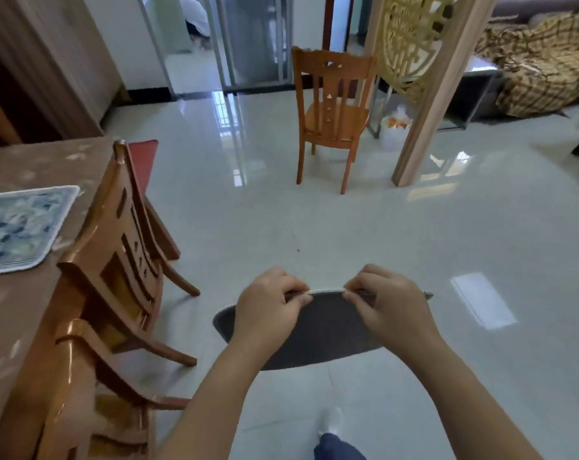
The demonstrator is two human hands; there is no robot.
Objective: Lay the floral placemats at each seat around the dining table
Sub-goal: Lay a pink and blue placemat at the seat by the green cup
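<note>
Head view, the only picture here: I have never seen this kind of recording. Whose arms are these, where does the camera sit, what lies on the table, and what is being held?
There is no machine here. A person wears a camera on the head that looks forward and down, so the two bare arms coming in from the bottom are that person's own. The left hand and the right hand both pinch the top edge of the held placemat, which hangs in the air above the shiny floor with its dark grey side toward the camera. At the left is the dining table, with a blue floral placemat lying flat on it. Two wooden chairs stand against the table's side. A third chair stands apart across the room.
</note>
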